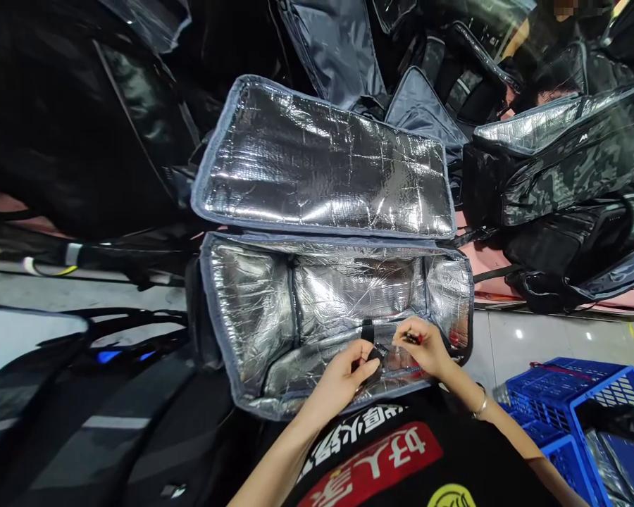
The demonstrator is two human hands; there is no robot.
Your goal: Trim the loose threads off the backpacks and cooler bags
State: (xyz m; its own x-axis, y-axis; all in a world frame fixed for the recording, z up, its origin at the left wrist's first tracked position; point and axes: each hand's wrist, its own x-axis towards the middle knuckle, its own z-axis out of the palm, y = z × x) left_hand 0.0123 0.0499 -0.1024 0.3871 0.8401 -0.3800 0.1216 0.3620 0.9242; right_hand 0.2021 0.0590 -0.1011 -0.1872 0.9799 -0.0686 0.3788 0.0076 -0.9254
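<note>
An insulated bag (208, 310) with a silver foil lining and grey edging stands in front of me, its mouth open. Its foil-lined lid (327, 162) is folded back, away from me. Over the near wall, my left hand (353, 366) pinches a black strap (373, 362). To its right, my right hand (425, 345) is closed around a small black-and-red tool (412, 338), whose kind is mostly hidden by the fingers. Another short black strap (368, 331) shows against the foil just beyond my left hand.
A camouflage bag (575, 155) with foil lining lies at the right on a pink surface (480, 257). Blue plastic crates (581, 380) stand on the floor at the lower right. Black bags (184, 436) crowd the left side. Part of another person (565, 8) shows at the top right.
</note>
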